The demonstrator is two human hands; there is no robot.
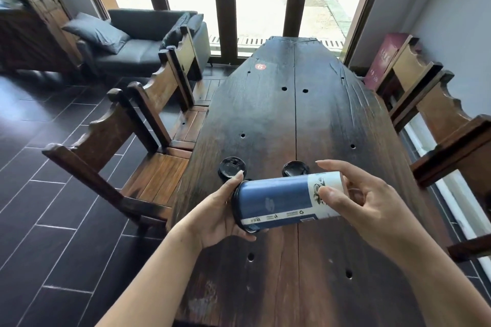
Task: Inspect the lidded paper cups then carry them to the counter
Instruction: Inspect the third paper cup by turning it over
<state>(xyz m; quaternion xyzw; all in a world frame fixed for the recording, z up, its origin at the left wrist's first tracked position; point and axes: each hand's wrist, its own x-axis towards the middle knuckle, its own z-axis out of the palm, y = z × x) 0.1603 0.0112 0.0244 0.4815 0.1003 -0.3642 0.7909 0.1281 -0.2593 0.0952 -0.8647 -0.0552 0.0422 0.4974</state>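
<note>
A blue and white paper cup (281,198) with a black lid lies on its side in the air above the dark wooden table (279,114). My left hand (220,214) grips its lidded end at the left. My right hand (364,199) holds its white bottom end at the right, thumb on the printed side. Behind it, two more lidded cups stand on the table: one (231,167) near the left edge, one (295,168) near the middle, mostly hidden by the held cup, so only its black lid shows.
Wooden chairs line the table's left side (117,151) and right side (435,114). A red number sticker (260,66) sits on the far part of the table. A grey sofa (138,42) stands by the windows at the back left. Dark tiled floor lies to the left.
</note>
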